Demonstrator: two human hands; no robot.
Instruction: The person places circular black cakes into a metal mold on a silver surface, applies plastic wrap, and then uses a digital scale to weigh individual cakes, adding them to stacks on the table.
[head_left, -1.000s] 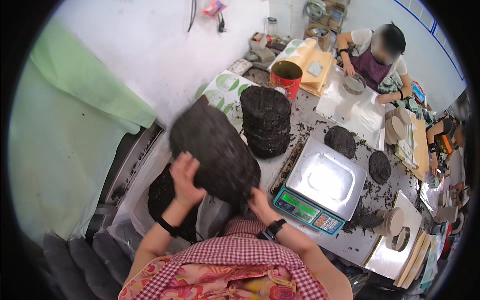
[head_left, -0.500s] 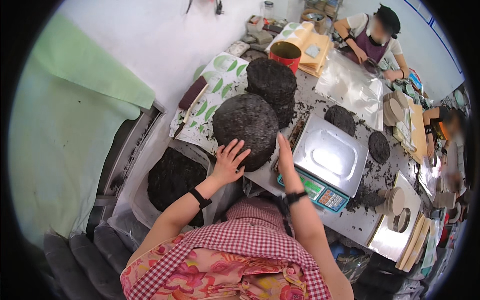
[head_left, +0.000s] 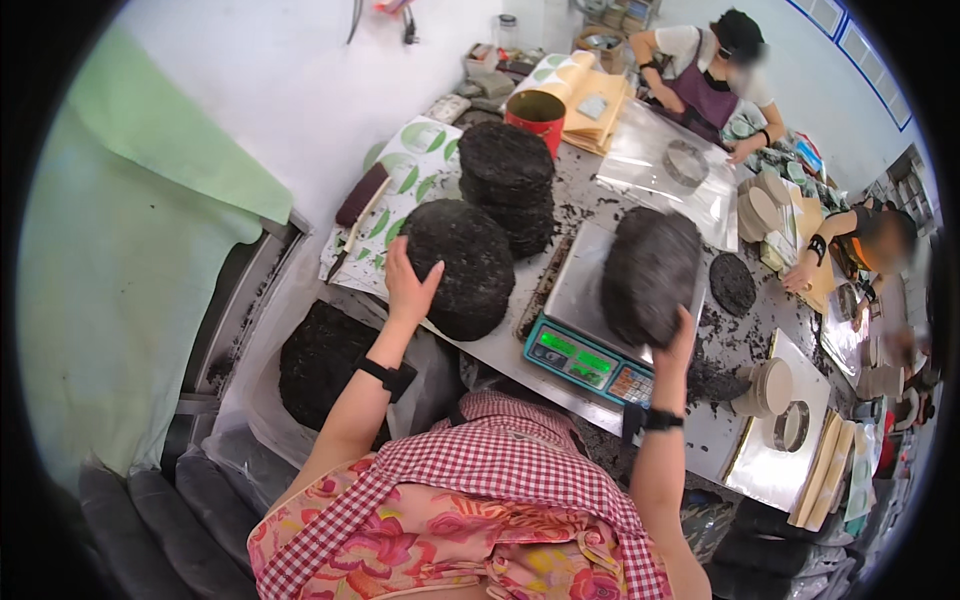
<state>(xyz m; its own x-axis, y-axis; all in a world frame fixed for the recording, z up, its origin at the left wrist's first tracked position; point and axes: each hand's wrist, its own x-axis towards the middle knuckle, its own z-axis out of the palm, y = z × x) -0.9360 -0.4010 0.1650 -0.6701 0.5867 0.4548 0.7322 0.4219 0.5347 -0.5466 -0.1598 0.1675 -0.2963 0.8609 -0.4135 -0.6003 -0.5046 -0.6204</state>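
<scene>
My left hand (head_left: 410, 280) grips the left side of a dark, compressed round cake (head_left: 460, 270), which lies in front of a stack of similar cakes (head_left: 505, 160). My right hand (head_left: 672, 340) grips another dark cake (head_left: 650, 270), blurred, over the steel pan (head_left: 578, 285) of a digital scale (head_left: 570, 355); whether it rests on the pan I cannot tell. Below my left arm, an open plastic-lined container (head_left: 255, 400) holds a dark mass (head_left: 315, 365). A smaller dark disc (head_left: 732, 284) lies right of the scale.
A brush (head_left: 360, 200) lies on printed paper at left. Behind stand a red tin (head_left: 535, 130) and yellow paper (head_left: 590, 110). Two co-workers (head_left: 700, 85) (head_left: 850, 240) work along the back and right, among plastic sheets, metal rings and stacked discs (head_left: 760, 210).
My hands have moved apart. My right hand has moved right and now holds a cake over the scale. The large cake at my left has settled lower, before the stack.
</scene>
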